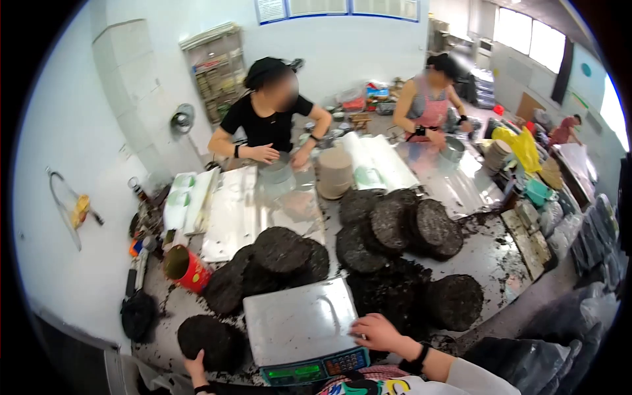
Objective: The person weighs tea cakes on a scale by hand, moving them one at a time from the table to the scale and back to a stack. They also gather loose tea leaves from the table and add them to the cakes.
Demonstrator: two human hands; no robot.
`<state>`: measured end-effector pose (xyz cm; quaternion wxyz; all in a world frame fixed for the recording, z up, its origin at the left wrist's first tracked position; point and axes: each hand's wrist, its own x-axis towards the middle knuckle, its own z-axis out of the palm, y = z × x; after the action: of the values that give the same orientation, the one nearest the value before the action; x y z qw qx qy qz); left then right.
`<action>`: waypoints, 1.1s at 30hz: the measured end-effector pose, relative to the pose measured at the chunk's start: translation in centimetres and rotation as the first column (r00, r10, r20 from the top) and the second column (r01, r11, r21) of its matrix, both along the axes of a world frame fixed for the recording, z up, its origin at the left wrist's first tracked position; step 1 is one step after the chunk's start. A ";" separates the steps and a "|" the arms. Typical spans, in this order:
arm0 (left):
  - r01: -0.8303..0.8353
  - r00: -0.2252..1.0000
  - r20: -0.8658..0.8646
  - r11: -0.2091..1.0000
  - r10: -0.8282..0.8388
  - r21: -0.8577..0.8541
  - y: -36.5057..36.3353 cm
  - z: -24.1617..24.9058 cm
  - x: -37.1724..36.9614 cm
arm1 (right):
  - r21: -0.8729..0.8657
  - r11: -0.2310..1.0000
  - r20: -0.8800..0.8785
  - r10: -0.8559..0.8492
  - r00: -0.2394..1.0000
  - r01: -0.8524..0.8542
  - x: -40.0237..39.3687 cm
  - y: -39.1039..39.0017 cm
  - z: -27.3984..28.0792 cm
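Observation:
My left hand (195, 367) is closed on the lower edge of a dark, round pressed cake (208, 339), left of the scale. Part of the fingers is hidden by the cake. My right hand (376, 332) is at the right edge of the digital scale's (299, 319) metal plate, above the keypad (347, 361). Its fingers are curled together, and what they hold, if anything, is too small to make out. Nothing lies on the plate, and the green display (293, 375) is lit. A heap of loose dark material (388, 293) lies just beyond my right hand.
More dark cakes are piled behind the scale (282, 250) and farther right (388, 224). One cake (454, 301) lies near the right edge. A red can (187, 268) stands left. Across the table, two people work with metal rings (277, 172) beside a stack of round discs (335, 172).

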<state>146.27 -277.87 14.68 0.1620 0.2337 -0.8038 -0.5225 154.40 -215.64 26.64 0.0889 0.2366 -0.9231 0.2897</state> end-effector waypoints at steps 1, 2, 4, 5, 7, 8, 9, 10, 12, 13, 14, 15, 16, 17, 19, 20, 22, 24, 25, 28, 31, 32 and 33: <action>-0.008 1.000 -0.005 0.999 0.008 -0.036 0.1 -0.2 0.2 | 0.005 0.999 0.088 -0.052 0.995 0.052 0.9 1.7 -1.4; -0.079 0.994 0.063 0.991 0.086 -0.110 1.8 1.5 0.7 | -0.007 0.973 0.149 -0.228 0.962 0.232 1.9 3.1 0.7; -0.153 0.977 0.085 0.920 0.195 -0.361 -0.2 -1.4 0.7 | 0.037 0.745 0.105 -0.665 0.739 0.666 4.1 7.4 3.4; -0.175 0.946 0.141 0.823 0.293 -0.540 1.6 1.1 0.9 | -0.012 0.635 0.024 -0.772 0.636 0.772 5.6 11.4 1.9; -0.106 0.915 0.330 0.927 0.232 -0.359 2.8 4.7 0.6 | -0.007 0.384 -0.056 -0.922 0.383 0.923 9.6 23.1 -5.1; -0.105 0.903 0.394 0.977 0.171 -0.184 1.8 3.9 0.5 | 0.197 0.053 -0.242 -0.965 0.101 0.979 12.5 31.0 -11.9; -0.188 0.841 0.490 0.973 0.228 -0.130 2.8 5.5 0.1 | 0.309 -0.006 -0.035 -0.999 0.005 0.951 13.2 31.5 -11.2; -0.197 0.808 0.535 0.969 0.246 -0.149 3.6 7.3 0.1 | 0.431 -0.043 0.154 -0.981 -0.121 0.901 14.4 32.5 -10.4; -0.202 0.924 0.372 0.941 0.091 0.272 2.2 7.0 0.4 | -0.077 0.186 0.558 -0.806 0.197 0.979 17.3 32.7 -14.2; -0.225 0.951 0.293 0.868 0.097 0.443 1.9 7.0 0.3 | -0.021 0.149 0.464 -0.874 0.141 0.989 17.4 32.2 -14.6; -0.228 0.969 0.216 0.767 0.120 0.600 1.7 6.9 0.5 | 0.033 0.108 0.361 -0.928 0.089 0.994 17.5 31.7 -15.1; -0.211 0.977 0.143 0.644 0.157 0.736 1.4 6.8 1.0 | 0.085 0.062 0.252 -0.967 0.038 0.994 17.6 31.3 -15.5; -0.225 0.972 0.144 0.568 0.184 0.791 1.4 6.8 1.5 | 0.218 0.029 0.206 -0.979 -0.017 0.976 17.5 31.3 -15.7; -0.229 0.968 0.145 0.491 0.203 0.841 2.4 7.9 1.7 | 0.344 -0.016 0.151 -0.986 -0.072 0.939 16.6 30.1 -13.8; -0.251 0.964 0.186 0.424 0.188 0.870 5.9 10.9 1.5 | 0.357 -0.083 0.010 -0.996 -0.092 0.930 15.3 26.8 -9.4; -0.210 0.973 0.155 0.386 0.169 0.898 7.4 11.0 1.4 | 0.329 -0.017 0.067 -0.997 -0.041 0.944 15.6 28.3 -10.1; -0.131 0.989 0.104 0.292 0.108 0.947 10.8 9.9 0.8 | 0.270 0.081 0.157 -0.987 0.039 0.960 16.3 31.4 -11.7; 0.095 0.994 -0.080 0.227 -0.073 0.969 14.4 7.6 0.4 | 0.060 0.175 0.449 -0.884 0.130 0.983 17.1 34.4 -12.3; 0.133 0.984 -0.099 0.236 -0.147 0.963 16.7 6.9 0.1 | -0.181 0.093 0.545 -0.819 0.179 0.979 16.5 31.5 -8.9; 0.115 0.978 -0.008 0.501 -0.211 0.858 24.5 8.3 0.9 | -0.523 -0.141 0.765 -0.513 0.390 0.841 14.9 28.8 -3.8; 0.208 0.947 0.031 0.685 -0.320 0.699 29.0 7.5 1.0 | -0.643 -0.069 0.678 -0.516 0.524 0.763 11.1 22.0 1.4; 0.232 0.948 0.044 0.778 -0.316 0.584 29.9 7.1 1.2 | -0.695 0.035 0.596 -0.530 0.603 0.718 9.5 19.2 2.6; 0.292 0.935 -0.010 0.753 -0.355 0.590 30.4 6.8 1.3 | -0.662 0.182 0.462 -0.666 0.587 0.727 7.9 16.9 1.6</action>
<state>147.53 -247.47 21.49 -0.0520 0.1559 -0.6401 -0.7505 162.27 -198.78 28.26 0.2746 -0.2868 -0.6887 0.6067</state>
